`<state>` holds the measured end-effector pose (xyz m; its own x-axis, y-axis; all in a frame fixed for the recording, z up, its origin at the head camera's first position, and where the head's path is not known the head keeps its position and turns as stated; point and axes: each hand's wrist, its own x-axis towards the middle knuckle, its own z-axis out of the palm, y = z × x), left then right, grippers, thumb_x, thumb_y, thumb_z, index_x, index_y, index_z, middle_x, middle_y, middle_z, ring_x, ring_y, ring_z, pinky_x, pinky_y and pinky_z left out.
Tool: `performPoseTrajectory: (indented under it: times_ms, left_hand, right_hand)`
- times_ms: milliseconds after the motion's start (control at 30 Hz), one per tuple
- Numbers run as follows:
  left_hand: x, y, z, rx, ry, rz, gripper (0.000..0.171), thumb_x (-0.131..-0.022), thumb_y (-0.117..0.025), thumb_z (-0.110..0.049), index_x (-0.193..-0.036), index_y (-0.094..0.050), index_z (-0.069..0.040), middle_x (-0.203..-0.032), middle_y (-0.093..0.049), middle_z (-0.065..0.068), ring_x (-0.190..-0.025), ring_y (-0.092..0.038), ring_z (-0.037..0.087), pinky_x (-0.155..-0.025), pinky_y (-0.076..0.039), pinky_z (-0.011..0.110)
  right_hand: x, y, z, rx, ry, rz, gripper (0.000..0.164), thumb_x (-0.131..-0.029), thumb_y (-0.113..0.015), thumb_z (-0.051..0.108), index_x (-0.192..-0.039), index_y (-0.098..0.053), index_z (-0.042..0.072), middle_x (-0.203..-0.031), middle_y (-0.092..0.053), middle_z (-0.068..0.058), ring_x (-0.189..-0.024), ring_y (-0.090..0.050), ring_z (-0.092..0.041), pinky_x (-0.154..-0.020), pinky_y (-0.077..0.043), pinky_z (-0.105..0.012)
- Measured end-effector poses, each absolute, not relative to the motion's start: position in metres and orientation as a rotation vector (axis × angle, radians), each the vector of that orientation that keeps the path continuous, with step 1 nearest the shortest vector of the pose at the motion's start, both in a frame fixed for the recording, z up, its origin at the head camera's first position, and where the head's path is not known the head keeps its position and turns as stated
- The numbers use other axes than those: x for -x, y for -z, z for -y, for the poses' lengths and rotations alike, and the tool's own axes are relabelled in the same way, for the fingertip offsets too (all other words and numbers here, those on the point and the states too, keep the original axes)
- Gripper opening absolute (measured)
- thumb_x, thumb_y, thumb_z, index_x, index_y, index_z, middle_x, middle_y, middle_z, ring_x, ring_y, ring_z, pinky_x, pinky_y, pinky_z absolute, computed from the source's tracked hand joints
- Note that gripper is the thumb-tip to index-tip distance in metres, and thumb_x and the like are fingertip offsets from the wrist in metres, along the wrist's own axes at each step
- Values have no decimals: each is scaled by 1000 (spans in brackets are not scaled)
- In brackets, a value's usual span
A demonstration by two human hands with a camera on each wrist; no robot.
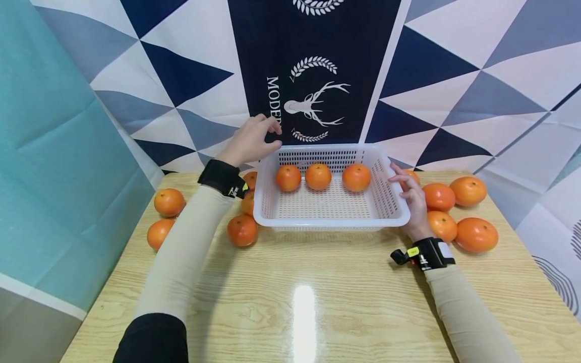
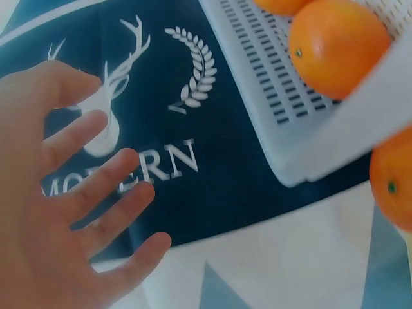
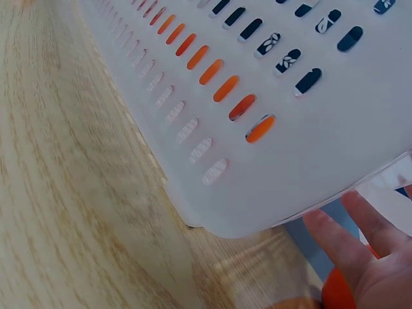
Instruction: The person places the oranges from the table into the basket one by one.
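Note:
A white plastic basket [image 1: 331, 222] with slotted walls stands near the back of the table. Three oranges [image 1: 356, 177] sit in a row along its back side. My left hand [image 1: 255, 138] is raised beyond the basket's back left corner, holding nothing; its fingers are spread and slightly bent in the left wrist view. At the basket's right side, my right hand [image 1: 412, 201] rests its fingertips on the rim. In the right wrist view those fingers [image 3: 341, 241] look fairly straight against the rim's edge, and part of the hand is cut off by the frame.
To the right of the basket several loose oranges [image 1: 476, 235] lie on the wooden table [image 1: 254, 302]. More oranges [image 1: 242, 230] are along its left side, some partly hidden by the basket and left arm. Behind the table hangs a patterned cloth [image 1: 190, 75] with a deer print.

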<state>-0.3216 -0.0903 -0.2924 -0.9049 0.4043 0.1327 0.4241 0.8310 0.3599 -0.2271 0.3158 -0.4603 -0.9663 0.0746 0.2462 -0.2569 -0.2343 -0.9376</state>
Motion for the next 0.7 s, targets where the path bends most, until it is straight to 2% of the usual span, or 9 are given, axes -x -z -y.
performPoseTrajectory:
  times_ms: [267, 467, 700]
  left_hand:
    - [322, 296, 121, 583, 588, 2990, 40, -105, -66, -27, -141, -66, -8, -148, -62, 19, -133, -57, 39, -119, -51, 56]
    - [322, 301, 151, 530, 612, 3016, 39, -104, -63, -27, -139, -65, -8, -151, -61, 21, -136, -56, 41, -120, -49, 60]
    - [318, 308, 189, 448, 595, 3135, 47, -106, -61, -30, -146, -60, -5, -157, -55, 29, -143, -53, 48, -123, -46, 65]
  right_hand:
    - [225, 460, -317, -209, -2309, 1794, 60, -91, -24, -1, -111, -74, 26, -188, -29, -9, -174, -25, -29, -115, -43, -24]
    - [225, 461, -317, -217, -2319, 1788, 60, -92, -24, 0, -111, -74, 26, -188, -28, -9, -175, -24, -28, -117, -41, -25]
    - [226, 460, -317, -223, -2305, 1799, 60, -93, -24, -2, -111, -74, 26, -187, -31, -9, -174, -25, -28, -112, -45, -22]
